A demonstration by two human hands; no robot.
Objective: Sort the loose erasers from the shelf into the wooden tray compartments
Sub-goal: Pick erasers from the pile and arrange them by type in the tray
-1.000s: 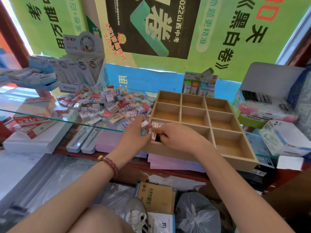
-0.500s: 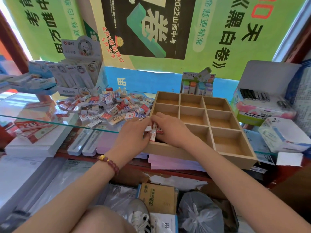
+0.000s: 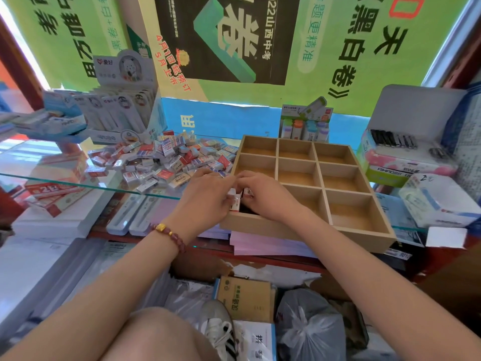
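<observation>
Both hands meet over the near-left compartment of the wooden tray (image 3: 307,237), a three-by-three grid that sits on the glass shelf (image 3: 59,182) with its front wall toward the person. The left hand (image 3: 205,201) has its fingers curled and pinches a white-and-red eraser (image 3: 235,203) upright at the compartment's left wall. The right hand (image 3: 266,198) reaches in from the other side, its fingertips bent down and closed on a second eraser (image 3: 246,192) right beside the first. The knuckles of the two hands nearly touch. How much already lies in that compartment is hidden by the hands; the other eight compartments show bare wood.

The pile of loose erasers (image 3: 161,162) lies on the shelf just left of the tray, reaching up to its left wall. A beaded bracelet (image 3: 170,234) circles the left wrist. Behind the pile stands a display box of carded stationery (image 3: 122,105), and behind the tray a small display of glue sticks (image 3: 304,127). A stack of pink paper (image 3: 263,247) lies under the shelf below the tray.
</observation>
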